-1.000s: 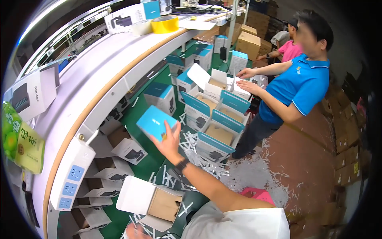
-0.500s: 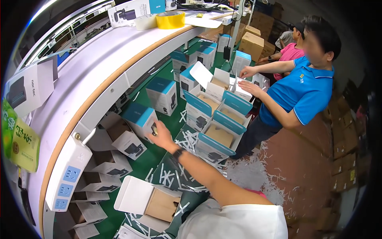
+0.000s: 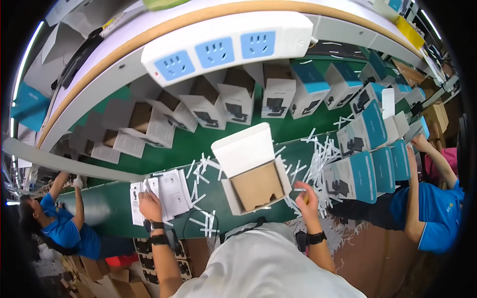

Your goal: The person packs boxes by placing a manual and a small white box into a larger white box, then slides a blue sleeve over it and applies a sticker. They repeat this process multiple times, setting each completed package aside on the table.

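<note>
In front of me on the green bench stands an open white carton, its lid flap raised and a brown cardboard insert inside. My left hand is at the stacks of printed leaflets left of the carton, its fingers closed at the edge of a white leaflet. To the right of the carton, my right hand is raised over the bench with its fingers curled around a small yellow thing, too small to name. Loose white paper strips lie around the carton.
A row of cartons stands under the shelf, which carries a white power strip. Open teal-flapped cartons and a co-worker in blue are at right. Another co-worker is at far left. Paper shreds litter the floor.
My view has swung left. My right hand has left the teal-topped carton under the shelf and come back beside the open carton. My left hand is now in view at the leaflets.
</note>
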Available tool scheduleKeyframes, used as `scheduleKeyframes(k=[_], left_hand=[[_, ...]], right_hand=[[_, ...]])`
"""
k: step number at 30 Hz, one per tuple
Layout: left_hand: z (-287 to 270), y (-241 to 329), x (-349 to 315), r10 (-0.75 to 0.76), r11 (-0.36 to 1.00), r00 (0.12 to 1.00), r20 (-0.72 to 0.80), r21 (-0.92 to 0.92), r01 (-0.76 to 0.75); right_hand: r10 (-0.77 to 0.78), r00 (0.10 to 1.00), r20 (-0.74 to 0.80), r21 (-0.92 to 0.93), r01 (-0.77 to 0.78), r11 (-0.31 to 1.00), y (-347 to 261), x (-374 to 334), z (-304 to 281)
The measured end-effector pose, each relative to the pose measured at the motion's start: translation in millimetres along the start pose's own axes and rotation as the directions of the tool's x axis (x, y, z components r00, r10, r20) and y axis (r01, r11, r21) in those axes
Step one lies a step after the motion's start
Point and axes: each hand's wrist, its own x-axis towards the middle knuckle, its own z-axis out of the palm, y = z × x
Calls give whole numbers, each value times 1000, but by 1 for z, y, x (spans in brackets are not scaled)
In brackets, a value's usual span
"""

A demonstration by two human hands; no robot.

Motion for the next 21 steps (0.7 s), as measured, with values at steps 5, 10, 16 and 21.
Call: scheduleKeyframes(k=[5, 10, 16, 21], left_hand=[[-179, 158, -3, -386, 633, 824, -414, -769, -90], [-182, 208, -17, 309, 675, 897, -315, -592, -441], [-136, 198, -39, 233, 596, 972, -39, -784, -175], [-119, 207, -40, 435, 449, 901, 13, -870, -204]], right_hand=[[-205, 978, 37, -383, 203, 901, -11, 23, 52], [-122, 991, 46, -302, 131, 944, -16, -1, 88], [-17, 993, 114, -241, 44, 969, -53, -12, 53], [-311, 773, 552, -377, 565, 734, -82, -7, 63]])
